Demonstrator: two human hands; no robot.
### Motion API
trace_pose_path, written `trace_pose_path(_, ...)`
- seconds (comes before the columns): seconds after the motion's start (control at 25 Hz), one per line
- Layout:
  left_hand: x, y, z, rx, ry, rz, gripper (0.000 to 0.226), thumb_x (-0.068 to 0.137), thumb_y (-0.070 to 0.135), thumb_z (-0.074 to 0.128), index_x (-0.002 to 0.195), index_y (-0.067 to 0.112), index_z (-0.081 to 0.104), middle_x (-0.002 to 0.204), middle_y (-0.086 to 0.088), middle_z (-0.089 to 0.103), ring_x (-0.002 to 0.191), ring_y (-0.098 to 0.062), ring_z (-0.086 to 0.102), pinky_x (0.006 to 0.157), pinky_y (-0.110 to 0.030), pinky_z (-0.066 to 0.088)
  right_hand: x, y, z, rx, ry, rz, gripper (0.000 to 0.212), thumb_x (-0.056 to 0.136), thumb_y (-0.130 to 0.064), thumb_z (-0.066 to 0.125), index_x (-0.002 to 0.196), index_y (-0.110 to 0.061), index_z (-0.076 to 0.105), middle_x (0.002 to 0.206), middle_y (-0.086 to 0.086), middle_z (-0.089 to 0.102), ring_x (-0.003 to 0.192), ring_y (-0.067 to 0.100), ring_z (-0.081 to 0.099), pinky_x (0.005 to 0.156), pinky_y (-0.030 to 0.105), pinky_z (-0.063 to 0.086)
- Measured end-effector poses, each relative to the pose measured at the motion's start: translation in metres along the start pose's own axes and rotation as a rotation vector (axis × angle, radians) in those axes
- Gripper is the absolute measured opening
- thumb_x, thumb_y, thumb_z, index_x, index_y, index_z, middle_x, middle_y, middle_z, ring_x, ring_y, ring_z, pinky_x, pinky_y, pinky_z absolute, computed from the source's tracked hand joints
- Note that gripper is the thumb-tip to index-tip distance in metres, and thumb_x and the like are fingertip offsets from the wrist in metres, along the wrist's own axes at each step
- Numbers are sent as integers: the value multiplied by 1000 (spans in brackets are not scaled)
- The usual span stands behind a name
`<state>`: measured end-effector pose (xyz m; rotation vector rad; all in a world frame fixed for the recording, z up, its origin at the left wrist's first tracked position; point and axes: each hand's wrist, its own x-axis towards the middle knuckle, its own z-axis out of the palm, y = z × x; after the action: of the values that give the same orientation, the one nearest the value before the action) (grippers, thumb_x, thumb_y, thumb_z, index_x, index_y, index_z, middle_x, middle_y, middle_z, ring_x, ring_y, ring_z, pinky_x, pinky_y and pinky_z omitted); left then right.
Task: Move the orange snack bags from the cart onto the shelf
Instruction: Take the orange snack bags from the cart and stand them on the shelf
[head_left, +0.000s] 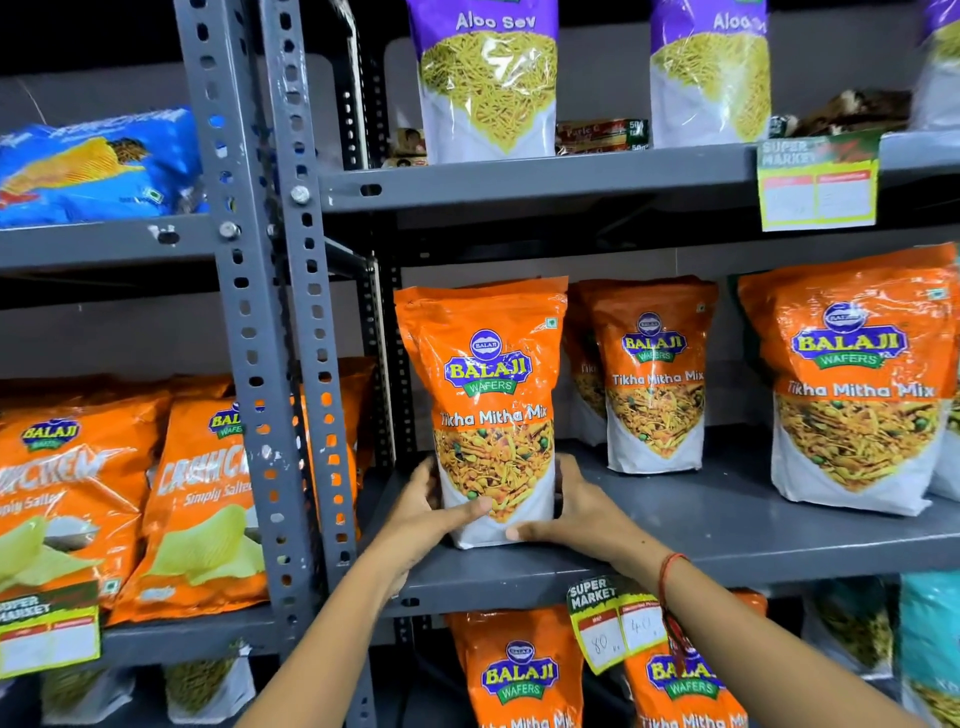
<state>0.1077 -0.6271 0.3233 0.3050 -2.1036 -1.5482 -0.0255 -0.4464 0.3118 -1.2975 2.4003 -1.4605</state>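
Observation:
An orange Tikha Mitha Mix snack bag (491, 395) stands upright at the left end of the grey middle shelf (727, 525). My left hand (434, 512) grips its lower left side and my right hand (571, 512) grips its lower right side, thumbs across the white bottom. Two more of the same orange bags stand on this shelf: one further back (654, 374) and one at the right (857, 384). The cart is out of view.
Grey perforated uprights (280, 322) bound the shelf on the left. Purple Aloo Sev bags (488, 78) stand on the shelf above. Orange Crunchem chip bags (202, 499) fill the left bay. More orange bags (519, 670) and price tags (613, 623) sit below.

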Motion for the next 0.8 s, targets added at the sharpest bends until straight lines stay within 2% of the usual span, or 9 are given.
trace_pose_path(0.08,-11,15,7,-5,266,181,116,49,54,86,147,31,29,153,4,39,137,-13,40,113,-42,37,-2,-2,-7,166,-29,17,124,48,-66,87,147,-37,17,136,-9,52,121,9,55,95,25,50)
trace_pose_path(0.2,-23,54,33,93,612,659,78,67,57,77,136,35,47,134,22,51,128,1,48,105,-21,42,-4,-1,-35,346,135,9,124,52,-61,86,151,-39,15,143,-2,42,128,16,48,95,29,47)
trace_pose_path(0.28,-18,83,70,141,646,905,58,77,50,73,129,33,54,125,29,54,120,5,52,98,-12,42,-3,7,-72,370,343,-18,117,54,-60,87,149,-36,23,145,-2,44,128,17,50,100,35,48)
trace_pose_path(0.36,-6,102,114,173,524,988,50,82,48,68,128,33,55,123,31,54,118,9,52,97,-10,41,-1,20,-110,361,500,-36,110,55,-53,90,145,-33,29,140,-2,49,120,12,56,95,26,51)
trace_pose_path(0.44,15,101,153,166,329,862,53,82,45,69,131,34,52,127,23,57,120,6,52,100,-18,44,6,39,-138,323,573,-29,103,61,-36,91,143,-28,31,140,3,51,112,3,58,84,10,50)
trace_pose_path(0.48,30,95,170,148,237,725,61,79,41,72,135,32,49,133,13,56,124,-2,52,104,-26,45,10,52,-149,282,577,10,105,63,-30,91,147,-23,28,143,5,49,114,4,56,88,10,48)
trace_pose_path(0.56,62,79,198,158,104,417,81,73,36,79,143,24,38,145,0,46,135,-17,44,110,-34,39,21,80,-163,213,526,118,112,68,-22,90,153,-15,18,155,11,37,134,19,44,106,28,40)
trace_pose_path(0.64,90,64,215,134,23,161,92,68,40,83,143,27,32,146,1,42,140,-23,37,105,-29,36,32,104,-168,219,398,205,117,69,-15,89,155,-13,10,159,12,31,139,23,37,111,36,35)
trace_pose_path(0.8,131,38,224,90,-70,-137,117,64,45,84,152,18,10,161,-3,19,147,-24,22,115,-36,30,51,134,-169,248,255,258,119,66,-8,89,154,-19,9,147,9,46,117,20,49,90,29,45)
